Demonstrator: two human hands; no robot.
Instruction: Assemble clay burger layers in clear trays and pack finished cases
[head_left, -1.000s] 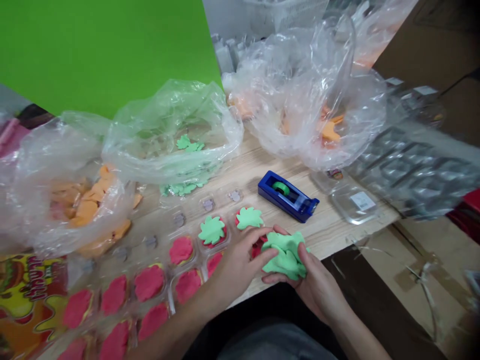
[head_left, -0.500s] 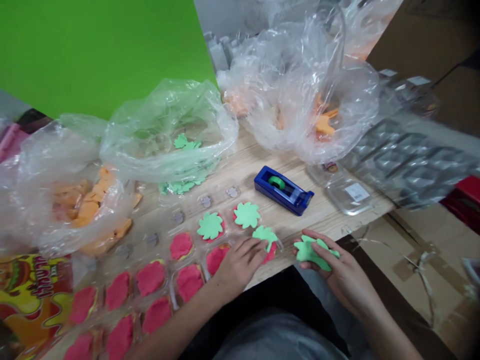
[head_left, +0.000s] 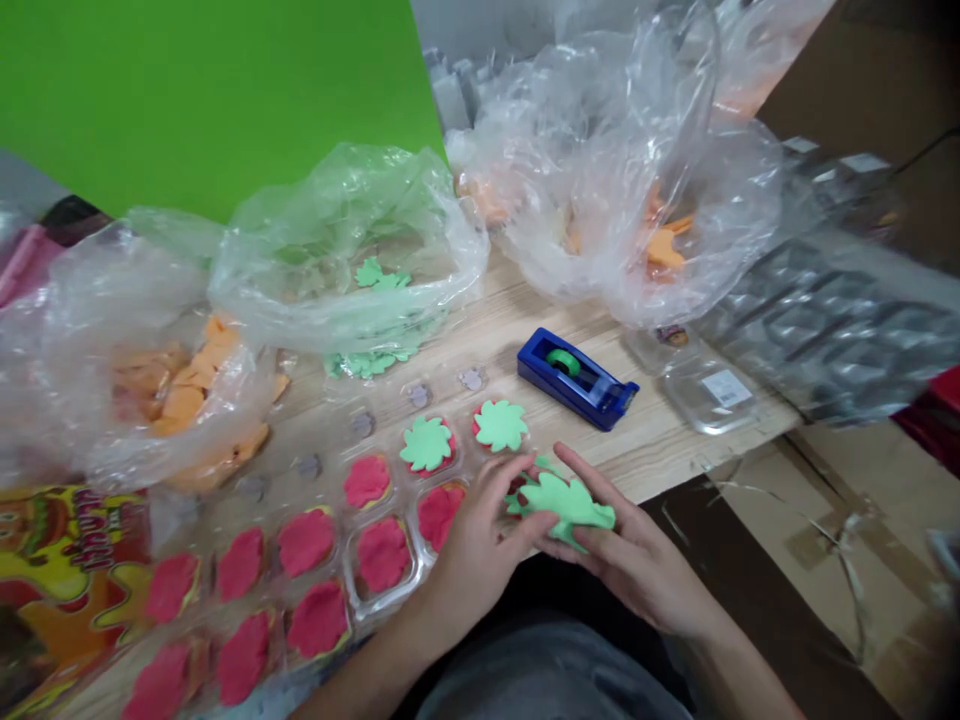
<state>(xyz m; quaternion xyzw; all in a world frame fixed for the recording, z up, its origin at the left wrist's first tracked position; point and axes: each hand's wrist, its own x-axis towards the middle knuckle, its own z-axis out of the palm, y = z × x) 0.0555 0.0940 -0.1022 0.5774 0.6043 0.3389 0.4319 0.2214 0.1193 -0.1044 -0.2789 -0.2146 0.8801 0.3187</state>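
My right hand (head_left: 637,560) holds a few thin, soft green pieces with jagged, lettuce-like edges (head_left: 564,498), fanned over its fingers. From the other side, my left hand (head_left: 487,525) pinches the near edge of these pieces, its thumb resting on them. Below and left of the hands lie clear plastic trays (head_left: 358,600) whose compartments hold red, wavy-edged pieces (head_left: 382,555) over a yellowish layer. Two compartments in the far row have a green jagged piece (head_left: 426,444) lying flat on top of the red. My left hand hides part of the nearest compartments.
A blue tape dispenser (head_left: 577,378) stands beyond the hands. Open plastic bags hold green pieces (head_left: 379,275) and orange pieces (head_left: 184,395); another bag (head_left: 622,190) stands at the back right. Clear lids (head_left: 709,395) lie at the right table edge. A printed package (head_left: 75,590) is at left.
My left hand has left the green piece on the tray and come to the green pieces in my right hand. My right hand has moved left, towards it. The view has shifted slightly.
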